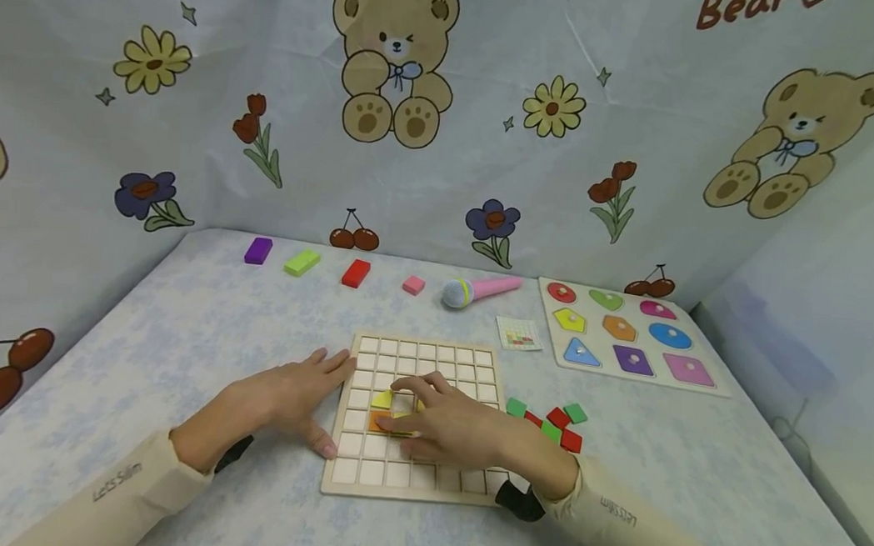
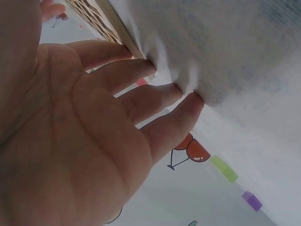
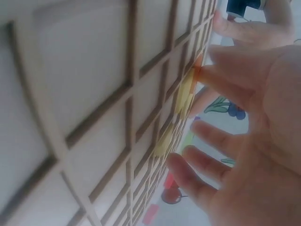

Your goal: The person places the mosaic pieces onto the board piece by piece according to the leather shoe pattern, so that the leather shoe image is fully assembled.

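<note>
in the lower middle of the head view, a wooden grid board [image 1: 416, 472] lay flat on the pale mottled table [image 1: 201, 325]. the left hand [image 1: 282, 397] rested palm down on the table at the board's left edge, fingers straight and spread, the fingertips touching that edge and the thumb lying along it nearer the lower corner; it held nothing. in the left wrist view the same hand [image 2: 84, 136] filled the left of the frame, its straight fingertips [image 2: 195, 100] pressing on the table cloth just beside the wooden rim.

the right hand [image 1: 453, 428] lay over the middle of the board, fingers loosely bent and fanned out, the tips down on the tiles. whether it pinched a tile could not be told. a yellow tile [image 1: 382, 400] sat in a cell just left of the fingers, and an orange tile [image 1: 377, 422] in the cell below it, partly under the hand. in the right wrist view the yellow tiles [image 3: 186, 89] showed at center, close by the fingertips [image 3: 207, 73].

right of the board, near the right wrist, lay a loose cluster of green and red tiles [image 1: 551, 422]. along the upper part of the table, from left to right, lay a purple block [image 1: 258, 250], a green block [image 1: 301, 262], a red block [image 1: 356, 273], a pink block [image 1: 413, 285] and a pink toy microphone [image 1: 478, 291]. at the right stood a shape puzzle board [image 1: 700, 388], with a small pattern card [image 1: 519, 334] just left of it.
</note>
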`<act>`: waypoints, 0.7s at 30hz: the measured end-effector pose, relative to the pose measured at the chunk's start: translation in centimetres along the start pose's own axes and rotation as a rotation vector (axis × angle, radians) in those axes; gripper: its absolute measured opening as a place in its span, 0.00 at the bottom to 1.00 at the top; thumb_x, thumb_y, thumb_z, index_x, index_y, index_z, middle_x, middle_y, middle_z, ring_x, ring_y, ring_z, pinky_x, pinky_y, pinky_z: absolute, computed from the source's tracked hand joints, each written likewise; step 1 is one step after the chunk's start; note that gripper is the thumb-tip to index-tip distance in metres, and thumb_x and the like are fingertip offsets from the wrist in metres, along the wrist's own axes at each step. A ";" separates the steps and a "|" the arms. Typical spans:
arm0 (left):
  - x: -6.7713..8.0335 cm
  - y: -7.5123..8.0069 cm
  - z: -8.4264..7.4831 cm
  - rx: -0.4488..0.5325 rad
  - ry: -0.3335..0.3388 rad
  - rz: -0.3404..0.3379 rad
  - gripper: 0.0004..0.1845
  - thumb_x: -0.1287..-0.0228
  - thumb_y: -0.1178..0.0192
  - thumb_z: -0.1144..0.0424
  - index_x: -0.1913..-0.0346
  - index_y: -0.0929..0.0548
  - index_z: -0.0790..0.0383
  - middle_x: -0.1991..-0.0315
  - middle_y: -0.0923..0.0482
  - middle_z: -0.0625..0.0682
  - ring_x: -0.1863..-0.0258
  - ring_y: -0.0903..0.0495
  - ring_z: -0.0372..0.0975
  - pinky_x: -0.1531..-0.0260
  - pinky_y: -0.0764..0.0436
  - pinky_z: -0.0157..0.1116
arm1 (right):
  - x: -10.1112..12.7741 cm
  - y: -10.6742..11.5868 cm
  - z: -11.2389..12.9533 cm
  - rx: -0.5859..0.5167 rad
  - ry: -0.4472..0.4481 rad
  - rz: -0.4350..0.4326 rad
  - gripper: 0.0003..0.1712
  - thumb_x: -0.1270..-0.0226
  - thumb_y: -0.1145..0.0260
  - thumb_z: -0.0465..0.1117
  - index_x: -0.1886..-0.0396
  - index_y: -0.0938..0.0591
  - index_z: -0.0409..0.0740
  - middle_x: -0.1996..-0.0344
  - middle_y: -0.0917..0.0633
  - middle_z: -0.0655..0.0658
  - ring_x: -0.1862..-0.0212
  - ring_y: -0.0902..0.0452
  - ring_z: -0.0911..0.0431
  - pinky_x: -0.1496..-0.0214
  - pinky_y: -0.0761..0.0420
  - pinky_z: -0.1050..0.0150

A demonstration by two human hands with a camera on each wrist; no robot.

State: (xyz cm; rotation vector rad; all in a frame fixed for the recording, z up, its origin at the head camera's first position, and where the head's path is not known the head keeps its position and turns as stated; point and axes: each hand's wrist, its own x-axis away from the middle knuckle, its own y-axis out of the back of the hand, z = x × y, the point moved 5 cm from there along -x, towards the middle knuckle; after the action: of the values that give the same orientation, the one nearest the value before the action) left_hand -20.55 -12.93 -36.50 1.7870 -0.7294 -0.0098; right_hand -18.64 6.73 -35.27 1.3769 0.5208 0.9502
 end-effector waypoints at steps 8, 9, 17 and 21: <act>0.0 -0.2 0.4 0.001 -0.004 -0.009 0.67 0.56 0.25 0.36 0.19 0.50 0.61 0.19 0.56 0.60 0.21 0.56 0.62 0.30 0.42 0.63 | 0.0 -0.1 -0.5 -0.030 0.024 -0.003 0.26 0.21 0.46 0.55 0.26 0.30 0.68 0.22 0.44 0.46 0.25 0.46 0.48 0.27 0.35 0.46; 0.0 -0.2 0.4 0.004 -0.005 -0.007 0.67 0.56 0.25 0.36 0.19 0.51 0.61 0.19 0.56 0.60 0.21 0.56 0.62 0.30 0.43 0.64 | 0.2 0.0 -0.7 -0.060 0.026 -0.012 0.26 0.21 0.46 0.54 0.26 0.30 0.67 0.22 0.43 0.46 0.25 0.46 0.48 0.28 0.34 0.46; -0.1 -0.1 0.0 0.003 0.006 0.002 0.67 0.57 0.24 0.38 0.19 0.51 0.61 0.18 0.57 0.58 0.20 0.58 0.60 0.29 0.43 0.62 | 4.5 1.5 -5.5 -0.282 -0.055 -0.133 0.22 0.24 0.39 0.51 0.35 0.21 0.51 0.34 0.24 0.48 0.32 0.32 0.51 0.31 0.29 0.47; 0.1 -0.1 -0.1 0.013 -0.004 -0.001 0.67 0.57 0.24 0.38 0.19 0.51 0.62 0.19 0.56 0.59 0.21 0.57 0.62 0.29 0.43 0.63 | 7.5 1.3 -9.7 -0.352 -0.146 -0.160 0.23 0.28 0.34 0.50 0.38 0.19 0.49 0.42 0.19 0.49 0.40 0.24 0.52 0.39 0.22 0.49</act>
State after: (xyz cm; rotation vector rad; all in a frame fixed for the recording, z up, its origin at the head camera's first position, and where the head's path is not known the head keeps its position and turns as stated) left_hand -20.39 -12.83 -36.50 1.8000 -0.7331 -0.0090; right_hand -22.57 18.32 -34.06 1.0605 0.3285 0.7621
